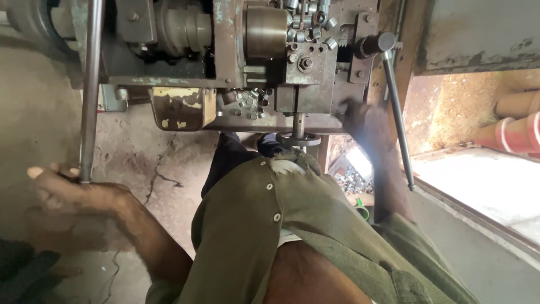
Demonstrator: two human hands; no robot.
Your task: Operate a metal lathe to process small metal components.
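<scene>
Both hands grip — left hand (67, 188) on lever (90, 90), right hand (360, 121) blurred.

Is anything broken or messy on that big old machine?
Yes. Small metal rings lie scattered loose on the machine's ledge instead of in a container. The yellow plate has its paint chipped off in patches. The concrete floor has a crack. The left hand grips a long metal lever.
</scene>
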